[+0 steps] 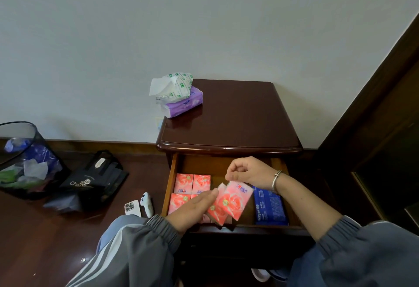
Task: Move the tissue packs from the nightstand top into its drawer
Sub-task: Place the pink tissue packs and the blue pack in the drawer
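The drawer (172, 187) of the nightstand (238, 128) is pulled fully out, so that its whole floor is open to both hands from above. Small pink tissue packs (192, 183) are laid flat in rows against the drawer's left wall, edge to edge, which appears meant to save room for more. A blue pack (268, 206) is set along the right wall.

Two more pink packs (231, 201) are tilted in the middle of the drawer, overlapping one another and not yet flat. The upper corner of the topmost one is pinched between thumb and fingertips of the right hand (247, 172), which is bent down at the wrist; a corner hold of this kind seems chosen so that the pack can be steered into the gap. The left hand (195, 209) is held flat and unclenched, fingers together, pressed against the left side of the tilted packs; nothing is grasped by it, and it looks to be used as a guide, keeping the laid rows from being disturbed.

At the back left corner of the nightstand top, partly overhanging its edge, a purple tissue pack (183, 105) is left with an opened green-printed pack (174, 87) stacked on it. By this the task is judged unfinished.
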The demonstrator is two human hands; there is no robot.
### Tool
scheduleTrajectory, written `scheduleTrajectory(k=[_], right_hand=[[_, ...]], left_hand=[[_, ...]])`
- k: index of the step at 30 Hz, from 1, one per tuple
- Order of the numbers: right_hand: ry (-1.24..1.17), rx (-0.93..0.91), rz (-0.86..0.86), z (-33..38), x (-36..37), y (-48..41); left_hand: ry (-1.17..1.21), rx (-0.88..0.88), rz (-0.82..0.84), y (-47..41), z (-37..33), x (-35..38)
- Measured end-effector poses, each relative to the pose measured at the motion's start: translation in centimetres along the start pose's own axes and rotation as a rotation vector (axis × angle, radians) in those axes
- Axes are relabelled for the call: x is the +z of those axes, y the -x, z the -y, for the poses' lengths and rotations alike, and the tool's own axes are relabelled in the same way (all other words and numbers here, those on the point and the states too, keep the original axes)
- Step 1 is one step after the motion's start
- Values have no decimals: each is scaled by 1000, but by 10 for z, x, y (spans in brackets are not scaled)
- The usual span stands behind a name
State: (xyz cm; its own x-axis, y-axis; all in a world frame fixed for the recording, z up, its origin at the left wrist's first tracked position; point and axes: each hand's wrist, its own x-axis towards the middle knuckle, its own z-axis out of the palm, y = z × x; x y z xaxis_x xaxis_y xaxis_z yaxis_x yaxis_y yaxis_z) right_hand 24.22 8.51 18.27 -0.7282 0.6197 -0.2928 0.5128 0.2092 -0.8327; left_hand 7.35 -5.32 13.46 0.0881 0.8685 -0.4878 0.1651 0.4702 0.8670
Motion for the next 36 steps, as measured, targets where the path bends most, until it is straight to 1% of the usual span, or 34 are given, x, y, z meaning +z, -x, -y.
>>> scheduleTrajectory(k=[2,4,6,8,10,13,15,16,18,20,22,25,27,29,31,33,36], right_hand=[[13,-19,-61,0,8,-4],[20,-33,-135,1,16,-7],[20,-42,-198,1,22,-9],[34,-48,-211,0,25,-9],[64,-51,-126,0,22,-8],[94,-38,61,2,17,-9],[101,-34,114,4,17,-14],[81,-27,101,5,18,-17],[37,-9,7,8,21,-25],[-24,31,-104,8,28,-32],[-239,106,-161,5,37,-37],[-621,220,-249,-3,46,-40],[-758,290,-313,-12,47,-41],[-764,350,-342,-18,52,-42],[-609,401,-387,-24,61,-43],[-456,425,-435,-28,71,-45],[-442,422,-483,-29,80,-51]], left_hand=[[-30,37,27,-1,-1,-1],[-45,50,19,-2,-1,-1],[10,42,-12,-3,1,-2],[66,-1,-44,-2,2,-5],[66,-21,-78,-2,3,-11],[39,39,-103,-2,0,-26],[39,70,-123,-4,-5,-40],[38,72,-131,-6,-7,-47],[53,76,-178,-13,-10,-61],[224,65,-242,-20,-12,-73],[383,92,-307,-26,-14,-83],[324,125,-468,-33,-12,-99],[272,117,-569,-35,-10,-108],[218,102,-601,-36,-6,-113],[161,89,-610,-36,-2,-115],[159,83,-615,-34,3,-116],[152,76,-612,-30,7,-119]])
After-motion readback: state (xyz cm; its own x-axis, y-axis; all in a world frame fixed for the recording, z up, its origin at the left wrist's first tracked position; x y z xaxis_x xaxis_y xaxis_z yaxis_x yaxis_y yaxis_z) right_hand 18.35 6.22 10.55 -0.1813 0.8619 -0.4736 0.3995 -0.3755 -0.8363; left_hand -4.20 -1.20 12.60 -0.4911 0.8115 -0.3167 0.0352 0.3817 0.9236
